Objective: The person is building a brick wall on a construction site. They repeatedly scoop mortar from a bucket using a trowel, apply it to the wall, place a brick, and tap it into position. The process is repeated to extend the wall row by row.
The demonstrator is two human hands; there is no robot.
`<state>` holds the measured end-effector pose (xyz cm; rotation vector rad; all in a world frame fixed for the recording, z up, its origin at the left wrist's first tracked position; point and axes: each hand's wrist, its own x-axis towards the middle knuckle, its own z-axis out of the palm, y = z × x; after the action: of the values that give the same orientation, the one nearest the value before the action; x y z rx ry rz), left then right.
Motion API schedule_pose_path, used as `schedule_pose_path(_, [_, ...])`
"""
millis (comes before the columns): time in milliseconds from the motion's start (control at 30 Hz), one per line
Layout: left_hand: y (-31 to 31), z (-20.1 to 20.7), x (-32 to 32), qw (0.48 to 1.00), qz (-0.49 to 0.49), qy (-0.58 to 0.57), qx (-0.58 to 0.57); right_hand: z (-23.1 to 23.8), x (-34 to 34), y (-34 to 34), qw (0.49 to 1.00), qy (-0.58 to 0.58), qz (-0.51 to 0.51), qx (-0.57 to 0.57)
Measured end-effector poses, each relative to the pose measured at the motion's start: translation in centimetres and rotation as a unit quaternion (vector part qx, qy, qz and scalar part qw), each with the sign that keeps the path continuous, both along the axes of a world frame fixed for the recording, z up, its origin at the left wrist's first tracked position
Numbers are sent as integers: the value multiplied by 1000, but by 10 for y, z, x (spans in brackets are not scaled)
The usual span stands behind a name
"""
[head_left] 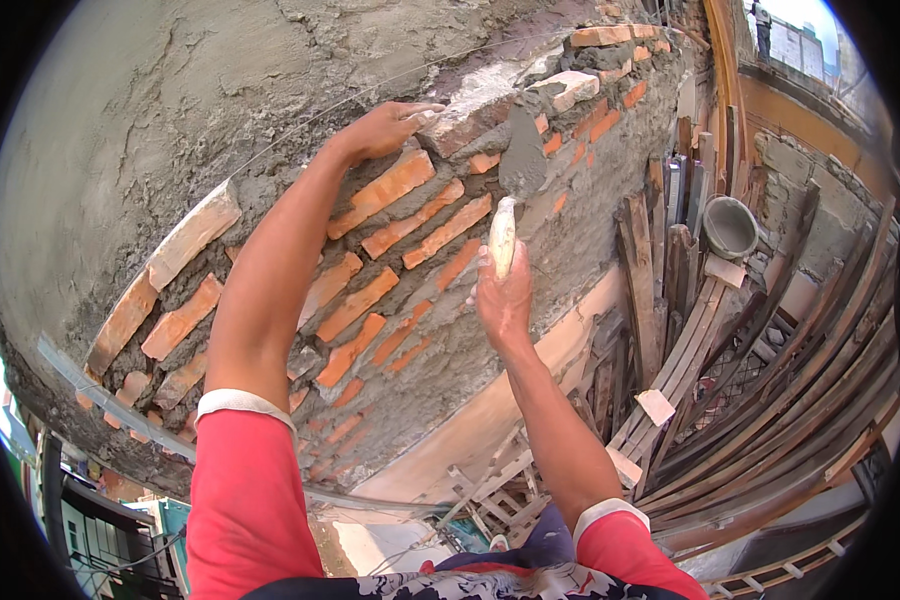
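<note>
At the top of a partly laid brick wall (400, 185), my left hand (388, 128) grips the near end of a pale, mortar-smeared brick (467, 128). Its fingers lie over the brick's upper edge, and the thumb is hidden. My right hand (504, 300) is closed round the light handle of a trowel (503, 243). The trowel's blade, coated in grey mortar (523, 155), points up and lies against the wall face at the far end of that brick. Wet mortar fills the joints between the orange bricks (382, 192) below.
A thin string line runs along the wall's top, with a rough plastered surface (170, 110) behind it. To the right, down below, are many long timbers (790, 400), a grey bucket (730, 228) and loose brick pieces (656, 407). A pale board (450, 450) runs along the wall's foot.
</note>
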<state>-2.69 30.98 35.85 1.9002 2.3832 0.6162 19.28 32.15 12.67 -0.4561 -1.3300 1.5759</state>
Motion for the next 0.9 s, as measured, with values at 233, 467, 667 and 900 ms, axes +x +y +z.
schedule_pose_path(233, [-11, -6, 1, 999, -3, 29, 19, 18, 24, -66, 952, 117, 209, -189])
schedule_pose_path(467, [-7, 0, 5, 996, 38, 4, 77, 48, 64, -81, 868, 257, 316, -284])
schedule_pose_path(667, [-7, 26, 19, 964, 79, 14, 253, 82, 53, -82, 995, 68, 47, -54])
schedule_pose_path(900, [6, 7, 4, 976, 102, -14, 193, 62, 41, -53, 998, -51, 8, 35])
